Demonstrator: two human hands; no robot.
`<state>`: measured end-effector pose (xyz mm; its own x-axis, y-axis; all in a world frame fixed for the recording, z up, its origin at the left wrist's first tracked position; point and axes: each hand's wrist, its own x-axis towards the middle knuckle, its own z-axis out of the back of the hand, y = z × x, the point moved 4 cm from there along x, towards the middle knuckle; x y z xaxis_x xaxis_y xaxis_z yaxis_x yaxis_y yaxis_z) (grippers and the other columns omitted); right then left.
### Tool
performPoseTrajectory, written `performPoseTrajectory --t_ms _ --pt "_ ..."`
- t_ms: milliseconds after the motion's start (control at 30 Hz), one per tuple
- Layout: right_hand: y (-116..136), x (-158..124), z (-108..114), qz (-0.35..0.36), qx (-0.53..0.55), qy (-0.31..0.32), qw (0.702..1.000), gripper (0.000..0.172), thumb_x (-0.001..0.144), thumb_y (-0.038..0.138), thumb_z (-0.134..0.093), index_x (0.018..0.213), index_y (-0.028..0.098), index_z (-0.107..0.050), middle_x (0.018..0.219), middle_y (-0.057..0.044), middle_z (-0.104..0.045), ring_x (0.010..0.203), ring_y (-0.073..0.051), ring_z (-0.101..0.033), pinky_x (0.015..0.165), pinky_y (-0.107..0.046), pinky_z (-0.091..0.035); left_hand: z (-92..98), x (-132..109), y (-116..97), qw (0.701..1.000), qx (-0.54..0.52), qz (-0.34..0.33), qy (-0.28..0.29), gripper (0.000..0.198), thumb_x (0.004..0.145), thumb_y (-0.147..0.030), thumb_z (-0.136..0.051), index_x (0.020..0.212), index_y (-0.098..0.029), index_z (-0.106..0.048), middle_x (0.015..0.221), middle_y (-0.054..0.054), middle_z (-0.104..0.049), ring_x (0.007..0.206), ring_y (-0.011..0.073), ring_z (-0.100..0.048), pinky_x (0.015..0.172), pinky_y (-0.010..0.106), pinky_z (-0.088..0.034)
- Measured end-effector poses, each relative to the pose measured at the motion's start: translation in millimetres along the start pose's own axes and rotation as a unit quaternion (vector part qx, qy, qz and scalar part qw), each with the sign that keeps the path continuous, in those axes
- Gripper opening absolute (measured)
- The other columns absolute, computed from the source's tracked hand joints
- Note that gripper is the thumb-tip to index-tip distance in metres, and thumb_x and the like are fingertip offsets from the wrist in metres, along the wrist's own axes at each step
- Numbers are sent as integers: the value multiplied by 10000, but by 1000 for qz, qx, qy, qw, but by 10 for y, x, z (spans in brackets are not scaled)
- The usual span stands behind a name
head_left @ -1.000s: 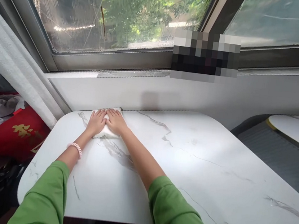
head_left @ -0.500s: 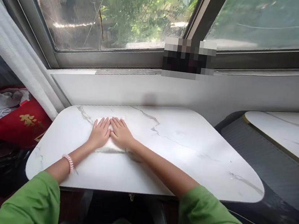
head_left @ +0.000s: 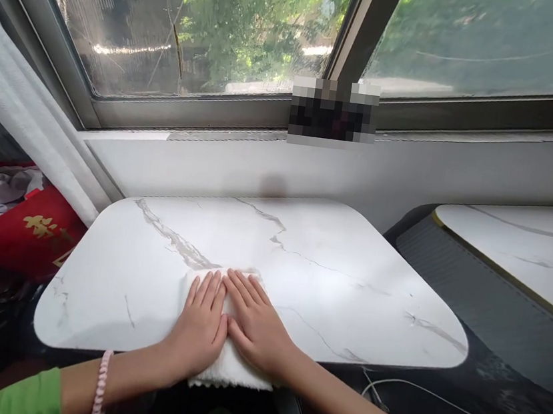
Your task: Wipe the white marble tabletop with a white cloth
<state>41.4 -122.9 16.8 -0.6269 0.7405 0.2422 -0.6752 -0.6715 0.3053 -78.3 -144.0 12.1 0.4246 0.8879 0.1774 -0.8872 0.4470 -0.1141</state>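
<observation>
A white cloth [head_left: 231, 369] lies at the near edge of the white marble table [head_left: 327, 287], its front hanging a little over the edge. My left hand [head_left: 200, 332] lies flat on the cloth with fingers stretched out. My right hand [head_left: 254, 325] lies flat beside it, fingers spread, touching the left hand. Both hands press on the cloth and hide most of it. A pink bead bracelet [head_left: 100, 387] is on my left wrist, below a green sleeve [head_left: 21, 397].
A window [head_left: 203, 23] with a grey frame and a white sill wall [head_left: 311, 171] stand behind the table. A white curtain [head_left: 25, 116] hangs at the left above red fabric [head_left: 25, 237]. A second marble top [head_left: 528, 245] is at the right; a thin cable [head_left: 415, 388] runs below.
Both hands have slid the cloth from the far left part of the table toward me, down to its near edge. The view has shifted with them.
</observation>
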Motion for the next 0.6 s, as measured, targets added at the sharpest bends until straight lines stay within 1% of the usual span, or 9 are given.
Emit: performPoseTrajectory --t_ms 67,133,200,267,367,433,533,600 --pt "-66 67 -10 -43 3 13 999 623 864 252 -363 1460 77 -319 1524 -108 -285 1422 -232 -205 1170 -458 -200 0 108 48 1000 2 -3 0 523 935 -228 -301 1430 -63 -329 1517 150 -288 1419 256 -214 1158 475 -211" --pt "-170 213 -40 -85 4 24 996 621 857 237 -356 1452 61 -332 1522 -113 -294 1419 -238 -214 1173 -455 -180 1 304 153 1000 6 -11 5 509 926 -226 -321 1408 -71 -375 1498 142 -337 1400 260 -266 1159 464 -205" --pt "-315 429 -72 -114 -3 23 993 616 861 231 -342 1445 37 -337 1516 -134 -304 1416 -249 -223 1171 -456 -159 -6 574 306 999 10 -29 16 499 914 -228 -345 1386 -82 -411 1477 137 -380 1378 262 -311 1156 457 -203" --pt "-505 704 -95 -131 -15 10 991 609 870 235 -329 1437 14 -339 1511 -156 -313 1412 -260 -232 1167 -457 -140 -31 890 499 998 15 -48 31 498 904 -223 -357 1380 -90 -417 1466 128 -400 1360 255 -340 1155 439 -200" --pt "-849 1175 -121 -130 -22 -2 991 608 872 251 -344 1429 7 -344 1498 -169 -340 1400 -265 -256 1161 -445 -123 -93 1386 825 998 23 -44 42 500 913 -223 -344 1388 -73 -391 1481 136 -374 1378 240 -307 1162 427 -170" --pt "-1083 1477 -128 -115 -22 -3 993 606 876 256 -346 1429 7 -339 1496 -166 -346 1396 -261 -258 1157 -435 -115 -132 1692 1010 999 24 -32 32 497 919 -216 -328 1395 -81 -371 1494 129 -353 1395 222 -275 1168 417 -145" --pt "-1378 1826 -117 -90 -22 -17 996 580 875 237 -342 1414 23 -363 1479 -149 -384 1377 -243 -289 1148 -415 -126 -175 2060 1205 1000 19 -2 14 486 917 -210 -328 1387 -96 -373 1492 118 -359 1399 211 -266 1173 406 -130" --pt "-1522 1971 -104 -84 -21 -34 996 563 871 227 -348 1398 33 -385 1458 -144 -416 1357 -234 -318 1140 -403 -139 -197 2233 1277 1000 14 7 4 471 916 -213 -332 1369 -97 -395 1479 117 -380 1389 215 -286 1173 404 -136"
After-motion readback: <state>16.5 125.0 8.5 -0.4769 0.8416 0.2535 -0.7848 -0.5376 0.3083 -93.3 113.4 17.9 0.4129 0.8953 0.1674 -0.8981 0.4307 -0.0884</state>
